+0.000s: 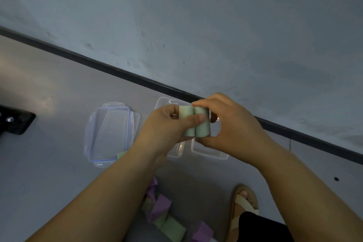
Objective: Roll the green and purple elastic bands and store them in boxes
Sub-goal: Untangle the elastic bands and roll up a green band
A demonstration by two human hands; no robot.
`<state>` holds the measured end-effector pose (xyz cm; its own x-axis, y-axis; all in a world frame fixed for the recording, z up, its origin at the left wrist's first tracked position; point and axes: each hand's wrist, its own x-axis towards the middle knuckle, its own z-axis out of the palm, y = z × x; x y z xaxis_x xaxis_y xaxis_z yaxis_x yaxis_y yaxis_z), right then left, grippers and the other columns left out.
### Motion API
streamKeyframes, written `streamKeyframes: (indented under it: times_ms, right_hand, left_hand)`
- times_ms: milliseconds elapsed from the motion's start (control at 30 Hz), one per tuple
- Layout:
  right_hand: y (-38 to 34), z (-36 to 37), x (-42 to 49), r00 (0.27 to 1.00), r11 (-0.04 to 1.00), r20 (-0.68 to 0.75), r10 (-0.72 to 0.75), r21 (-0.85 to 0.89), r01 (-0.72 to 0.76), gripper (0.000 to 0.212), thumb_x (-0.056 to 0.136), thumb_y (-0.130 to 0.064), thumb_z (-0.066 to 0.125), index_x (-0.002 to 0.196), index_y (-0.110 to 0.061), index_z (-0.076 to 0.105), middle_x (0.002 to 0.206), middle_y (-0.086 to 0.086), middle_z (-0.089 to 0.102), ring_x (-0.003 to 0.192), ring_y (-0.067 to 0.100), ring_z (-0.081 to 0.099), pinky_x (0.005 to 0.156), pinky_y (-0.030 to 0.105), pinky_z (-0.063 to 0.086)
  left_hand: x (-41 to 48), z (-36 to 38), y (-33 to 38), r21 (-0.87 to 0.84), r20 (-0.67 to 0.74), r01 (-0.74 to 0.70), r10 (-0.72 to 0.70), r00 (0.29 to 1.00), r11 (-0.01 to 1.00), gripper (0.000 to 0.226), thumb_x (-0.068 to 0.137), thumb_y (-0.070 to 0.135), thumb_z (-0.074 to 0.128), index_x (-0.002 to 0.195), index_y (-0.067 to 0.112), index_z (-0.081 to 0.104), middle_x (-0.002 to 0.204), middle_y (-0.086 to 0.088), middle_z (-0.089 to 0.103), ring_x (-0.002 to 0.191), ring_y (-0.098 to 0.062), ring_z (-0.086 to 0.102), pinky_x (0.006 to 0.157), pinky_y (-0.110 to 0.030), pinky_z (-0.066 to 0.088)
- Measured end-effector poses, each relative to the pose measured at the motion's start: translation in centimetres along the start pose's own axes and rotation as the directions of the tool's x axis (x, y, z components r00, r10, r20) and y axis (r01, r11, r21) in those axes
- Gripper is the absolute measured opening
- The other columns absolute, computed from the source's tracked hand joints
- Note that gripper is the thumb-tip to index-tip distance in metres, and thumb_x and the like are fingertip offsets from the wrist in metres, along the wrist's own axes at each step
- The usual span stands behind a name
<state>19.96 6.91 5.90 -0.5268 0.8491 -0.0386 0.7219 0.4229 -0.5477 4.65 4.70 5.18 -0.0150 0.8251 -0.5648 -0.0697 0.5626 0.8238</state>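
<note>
A green elastic band (201, 126) is held up between both hands, partly rolled, with a flat strip on the left and a roll on the right. My left hand (167, 125) pinches the strip with the thumb across its front. My right hand (229, 124) grips the roll from the right. Below, loose green and purple bands (163, 214) lie tangled on the floor. Two clear boxes (210, 154) sit on the floor behind my hands, largely hidden. A clear lid with a blue seal (108, 133) lies to the left, a bit of green band (121, 155) at its near corner.
The grey floor meets a wall with a dark skirting strip (117, 69) running diagonally. A black object (15, 122) sits at the left edge. A sandalled foot (243, 202) rests on the floor at lower right.
</note>
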Motion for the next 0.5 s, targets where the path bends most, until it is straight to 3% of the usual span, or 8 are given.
streamKeyframes:
  times_ms: [133, 233, 367, 500]
  right_hand:
    - [0.0, -0.8, -0.1, 0.997, 0.957, -0.016, 0.081, 0.281, -0.074, 0.067, 0.068, -0.033, 0.077, 0.121, -0.046, 0.038, 0.105, -0.033, 0.043, 0.094, -0.008, 0.048, 0.072, 0.009, 0.043]
    - [-0.3, -1.4, -0.1, 0.996, 0.916, 0.007, 0.084, 0.394, -0.080, 0.067, 0.066, -0.028, 0.080, 0.117, -0.047, 0.040, 0.108, -0.030, 0.048, 0.098, -0.010, 0.048, 0.079, 0.008, 0.044]
    - [-0.3, -1.7, -0.1, 0.998, 0.913, 0.000, 0.066, 0.404, -0.061, 0.062, 0.063, -0.028, 0.081, 0.107, -0.051, 0.045, 0.104, -0.030, 0.055, 0.100, -0.008, 0.053, 0.082, 0.012, 0.047]
    - [-0.1, -1.8, -0.1, 0.997, 0.939, -0.042, 0.060, 0.341, -0.042, 0.061, 0.063, -0.028, 0.082, 0.105, -0.052, 0.045, 0.102, -0.032, 0.055, 0.100, -0.011, 0.052, 0.084, 0.008, 0.044]
  left_hand:
    - [-0.1, -0.5, 1.1, -0.309, 0.130, 0.100, -0.062, 0.990, 0.946, 0.041, 0.065, 0.018, 0.071, 0.103, 0.005, 0.064, 0.092, -0.009, 0.072, 0.081, -0.016, 0.070, 0.069, -0.025, 0.059]
    - [-0.1, -0.7, 1.4, -0.390, 0.224, 0.151, -0.066, 0.972, 0.908, 0.050, 0.061, 0.019, 0.068, 0.108, 0.002, 0.063, 0.092, -0.010, 0.072, 0.080, -0.017, 0.070, 0.070, -0.026, 0.059]
    - [-0.2, -0.8, 1.5, -0.400, 0.268, 0.174, -0.067, 0.961, 0.900, 0.047, 0.063, 0.018, 0.066, 0.106, 0.000, 0.063, 0.091, -0.011, 0.071, 0.077, -0.017, 0.070, 0.064, -0.025, 0.059]
    - [-0.1, -0.9, 1.4, -0.375, 0.248, 0.176, -0.084, 0.965, 0.910, 0.044, 0.065, 0.019, 0.064, 0.104, -0.001, 0.063, 0.093, -0.015, 0.072, 0.080, -0.021, 0.071, 0.072, -0.031, 0.059]
